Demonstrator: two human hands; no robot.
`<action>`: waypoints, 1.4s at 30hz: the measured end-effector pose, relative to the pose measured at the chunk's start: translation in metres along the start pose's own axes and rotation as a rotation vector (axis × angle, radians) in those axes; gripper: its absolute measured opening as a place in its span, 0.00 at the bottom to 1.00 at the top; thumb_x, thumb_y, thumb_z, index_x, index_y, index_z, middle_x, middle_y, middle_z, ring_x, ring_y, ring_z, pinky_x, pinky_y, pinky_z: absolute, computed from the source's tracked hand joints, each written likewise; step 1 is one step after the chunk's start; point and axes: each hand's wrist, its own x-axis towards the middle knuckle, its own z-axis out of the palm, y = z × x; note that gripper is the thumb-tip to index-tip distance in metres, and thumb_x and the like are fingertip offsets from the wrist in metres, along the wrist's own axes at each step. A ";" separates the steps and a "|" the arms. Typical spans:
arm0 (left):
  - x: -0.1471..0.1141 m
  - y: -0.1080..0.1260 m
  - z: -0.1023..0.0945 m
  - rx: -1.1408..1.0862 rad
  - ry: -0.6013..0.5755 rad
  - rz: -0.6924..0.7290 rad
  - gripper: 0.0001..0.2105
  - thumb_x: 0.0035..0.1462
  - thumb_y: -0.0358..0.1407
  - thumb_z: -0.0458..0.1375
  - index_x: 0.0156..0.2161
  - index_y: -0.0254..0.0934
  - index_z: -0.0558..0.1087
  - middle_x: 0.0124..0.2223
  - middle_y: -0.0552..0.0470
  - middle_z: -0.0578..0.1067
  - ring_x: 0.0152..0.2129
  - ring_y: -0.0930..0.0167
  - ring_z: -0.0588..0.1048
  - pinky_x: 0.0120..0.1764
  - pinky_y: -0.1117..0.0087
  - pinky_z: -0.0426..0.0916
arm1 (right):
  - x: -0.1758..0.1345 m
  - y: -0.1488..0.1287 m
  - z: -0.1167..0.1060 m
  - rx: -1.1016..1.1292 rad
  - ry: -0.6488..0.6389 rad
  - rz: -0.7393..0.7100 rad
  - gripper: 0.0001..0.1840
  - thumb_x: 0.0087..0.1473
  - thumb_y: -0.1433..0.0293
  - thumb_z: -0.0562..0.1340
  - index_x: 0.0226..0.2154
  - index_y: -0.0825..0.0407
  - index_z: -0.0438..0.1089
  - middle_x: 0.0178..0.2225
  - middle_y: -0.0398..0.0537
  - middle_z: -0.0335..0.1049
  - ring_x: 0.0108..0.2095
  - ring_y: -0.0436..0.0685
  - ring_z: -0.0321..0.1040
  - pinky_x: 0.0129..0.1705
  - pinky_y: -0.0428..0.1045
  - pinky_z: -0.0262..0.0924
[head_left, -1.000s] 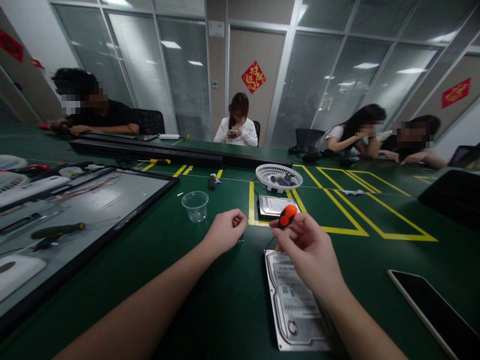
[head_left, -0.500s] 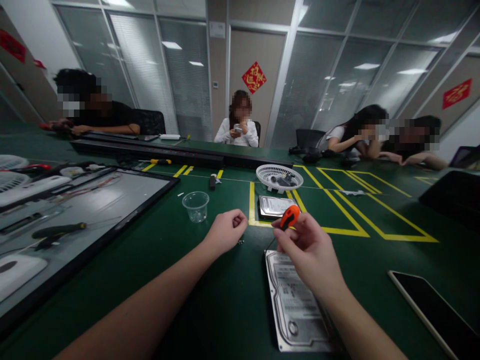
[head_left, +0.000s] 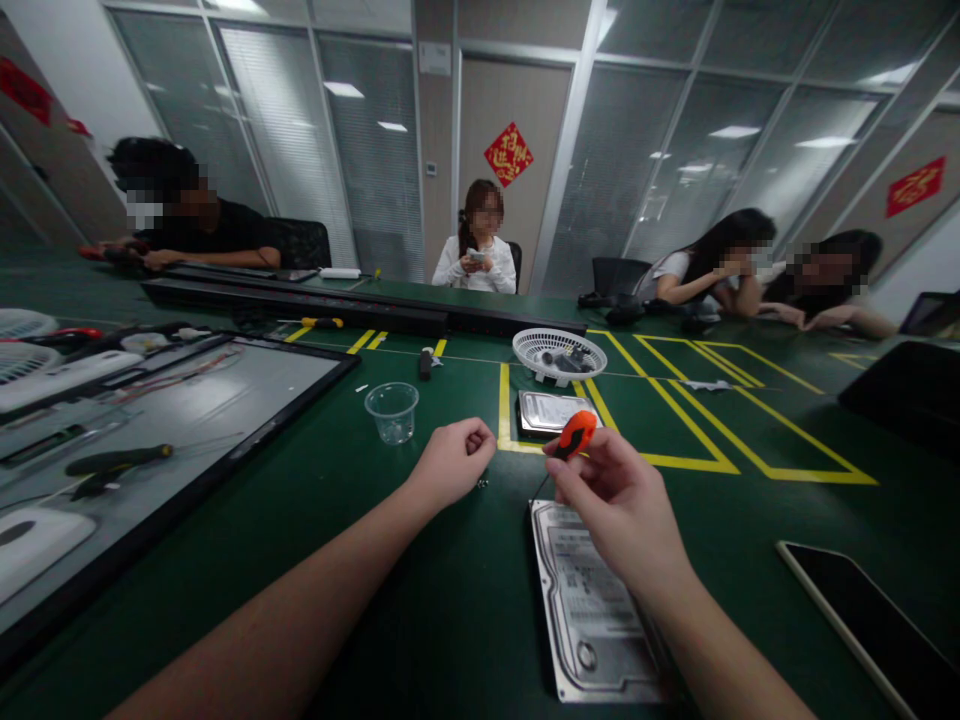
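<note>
My right hand [head_left: 619, 495] grips an orange and black screwdriver [head_left: 577, 436] by its handle. Its thin shaft slants down to the far left corner of a silver hard drive [head_left: 592, 610], which lies flat on the green table under that hand. My left hand [head_left: 456, 458] rests on the table with its fingers curled closed; whatever they may hold is hidden. Beside its fingertips lie a few tiny shiny screws [head_left: 482, 483]. Left of that hand stands a clear plastic cup [head_left: 392, 412]. Beyond my right hand a second hard drive [head_left: 553, 412] lies inside yellow tape.
A white basket [head_left: 559, 352] holds small dark parts. At left, a large framed panel [head_left: 247, 400] carries a green-handled screwdriver [head_left: 120, 460] and other parts. A phone [head_left: 874, 625] lies at right. Long black bars [head_left: 360, 305] cross the table; several people sit beyond.
My hands, the screwdriver and the hard drive are almost where they were; the screwdriver handle has turned slightly. Across the table, a person has lowered one hand from the face to a phone.
</note>
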 end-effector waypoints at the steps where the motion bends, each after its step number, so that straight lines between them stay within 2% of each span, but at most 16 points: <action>1: 0.000 0.000 0.000 0.000 -0.001 -0.001 0.08 0.60 0.38 0.57 0.34 0.37 0.76 0.31 0.53 0.77 0.28 0.69 0.75 0.32 0.70 0.66 | 0.000 0.000 0.000 0.020 0.005 -0.002 0.11 0.58 0.69 0.69 0.38 0.50 0.66 0.25 0.40 0.70 0.24 0.50 0.66 0.30 0.49 0.62; 6: 0.000 0.001 0.000 0.013 0.006 0.001 0.09 0.60 0.38 0.57 0.34 0.37 0.76 0.30 0.53 0.77 0.28 0.70 0.74 0.31 0.70 0.65 | -0.001 0.001 0.001 0.065 0.006 -0.032 0.15 0.59 0.71 0.68 0.46 0.48 0.66 0.30 0.39 0.71 0.25 0.49 0.66 0.30 0.48 0.62; 10: 0.001 0.001 0.001 0.020 0.009 0.001 0.09 0.60 0.38 0.57 0.34 0.37 0.76 0.30 0.53 0.77 0.27 0.70 0.74 0.31 0.70 0.65 | -0.001 -0.001 0.000 0.037 -0.029 -0.057 0.12 0.63 0.70 0.64 0.49 0.48 0.69 0.32 0.42 0.71 0.27 0.51 0.68 0.30 0.49 0.63; 12: 0.001 0.000 0.001 0.018 0.005 -0.002 0.09 0.60 0.39 0.57 0.33 0.37 0.76 0.30 0.53 0.77 0.27 0.70 0.74 0.31 0.70 0.65 | -0.001 -0.002 0.000 0.027 -0.030 -0.056 0.11 0.64 0.69 0.63 0.49 0.48 0.69 0.32 0.42 0.71 0.27 0.51 0.69 0.31 0.49 0.63; 15: 0.000 0.000 0.000 0.011 0.002 0.000 0.08 0.60 0.38 0.57 0.34 0.37 0.76 0.30 0.53 0.77 0.28 0.70 0.75 0.31 0.70 0.65 | -0.001 -0.002 -0.001 -0.009 -0.008 -0.032 0.08 0.62 0.69 0.66 0.44 0.49 0.68 0.25 0.39 0.67 0.24 0.51 0.67 0.29 0.48 0.61; 20: 0.000 0.002 0.000 0.012 0.002 -0.004 0.08 0.60 0.38 0.57 0.34 0.37 0.76 0.31 0.52 0.77 0.28 0.69 0.75 0.32 0.70 0.66 | 0.000 0.000 0.001 0.036 0.019 -0.034 0.12 0.59 0.70 0.69 0.36 0.48 0.63 0.23 0.35 0.64 0.24 0.50 0.66 0.29 0.48 0.61; 23: 0.000 0.003 -0.001 0.020 -0.003 -0.009 0.09 0.60 0.39 0.57 0.34 0.37 0.77 0.30 0.52 0.77 0.28 0.69 0.75 0.31 0.70 0.65 | 0.001 -0.001 0.001 0.076 0.012 -0.037 0.12 0.59 0.70 0.69 0.42 0.47 0.65 0.25 0.35 0.63 0.25 0.51 0.66 0.31 0.49 0.62; 26: 0.000 0.003 -0.001 0.025 -0.005 -0.005 0.09 0.60 0.39 0.57 0.34 0.37 0.76 0.30 0.52 0.77 0.28 0.69 0.75 0.31 0.70 0.65 | 0.000 -0.004 0.001 0.075 -0.007 -0.029 0.12 0.62 0.68 0.66 0.47 0.47 0.67 0.29 0.39 0.67 0.26 0.52 0.68 0.31 0.50 0.64; 28: -0.001 0.002 -0.001 0.019 -0.005 -0.002 0.09 0.60 0.39 0.57 0.34 0.37 0.76 0.31 0.52 0.78 0.28 0.69 0.75 0.32 0.70 0.66 | -0.001 -0.005 0.001 0.047 -0.010 -0.031 0.10 0.63 0.67 0.65 0.47 0.48 0.68 0.30 0.41 0.70 0.26 0.52 0.69 0.30 0.50 0.64; 31: 0.000 0.001 -0.001 0.011 -0.004 0.000 0.09 0.60 0.39 0.57 0.34 0.37 0.76 0.31 0.51 0.78 0.28 0.69 0.75 0.32 0.70 0.66 | -0.001 -0.003 0.000 0.000 0.011 -0.032 0.08 0.61 0.67 0.67 0.42 0.49 0.68 0.25 0.39 0.67 0.24 0.52 0.66 0.28 0.49 0.61; 35: 0.000 0.001 0.000 0.015 -0.002 0.004 0.09 0.60 0.38 0.57 0.34 0.37 0.76 0.31 0.52 0.78 0.28 0.69 0.75 0.32 0.70 0.65 | 0.001 0.002 0.000 0.035 0.034 -0.035 0.12 0.59 0.69 0.69 0.38 0.47 0.64 0.25 0.36 0.64 0.24 0.50 0.64 0.28 0.48 0.59; 39: 0.000 0.001 0.000 0.020 0.006 0.009 0.09 0.60 0.38 0.57 0.34 0.37 0.77 0.30 0.52 0.77 0.28 0.69 0.75 0.32 0.70 0.65 | 0.000 0.002 0.000 0.099 0.020 -0.052 0.13 0.60 0.70 0.68 0.43 0.45 0.65 0.28 0.36 0.64 0.26 0.50 0.65 0.31 0.49 0.62; 42: 0.000 0.000 0.000 0.014 -0.003 0.005 0.09 0.60 0.38 0.57 0.34 0.37 0.77 0.31 0.52 0.77 0.28 0.69 0.75 0.31 0.70 0.65 | -0.001 -0.001 0.000 0.074 -0.003 -0.052 0.11 0.63 0.68 0.65 0.48 0.47 0.67 0.32 0.41 0.69 0.26 0.51 0.67 0.31 0.50 0.62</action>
